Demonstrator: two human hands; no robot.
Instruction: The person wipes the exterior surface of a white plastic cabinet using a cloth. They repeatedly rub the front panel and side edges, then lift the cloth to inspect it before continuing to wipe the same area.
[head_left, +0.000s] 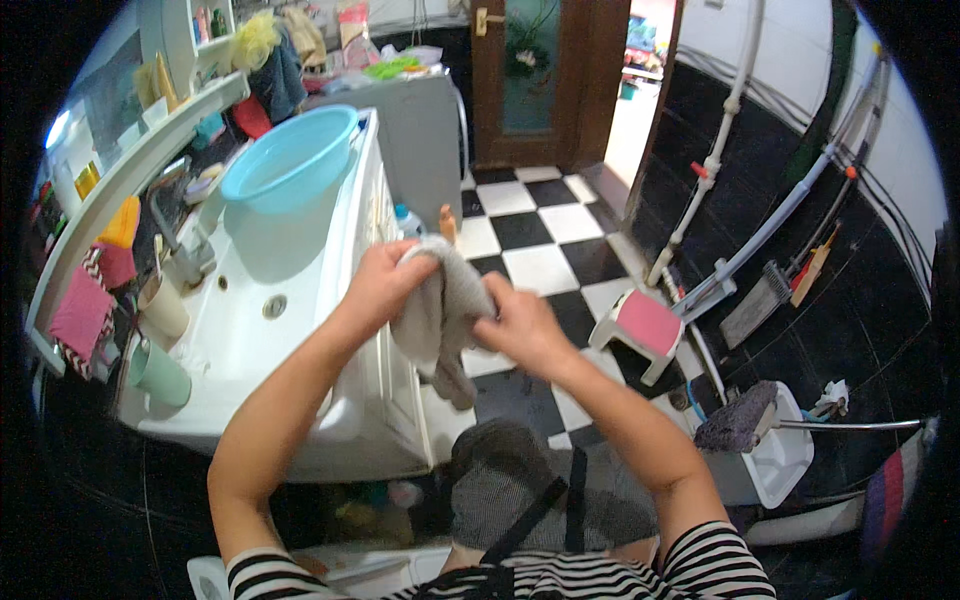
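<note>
A grey cloth item (442, 315), perhaps a sock, hangs between my two hands in front of my body, beside the sink cabinet's front edge. My left hand (386, 277) pinches its upper left edge between thumb and fingers. On the other side my right hand (521, 322) grips the cloth with curled fingers. Its lower end dangles above the tiled floor. To the left, a light blue plastic basin (289, 161) rests tilted across the far end of the white sink (251, 352).
A faucet (187, 259), a beige cup (163, 306) and a green cup (160, 375) line the sink's left side. A pink-topped stool (645, 326) stands right on the checkered floor. Behind the sink is a grey appliance (416, 139), with a brown door (551, 82) beyond.
</note>
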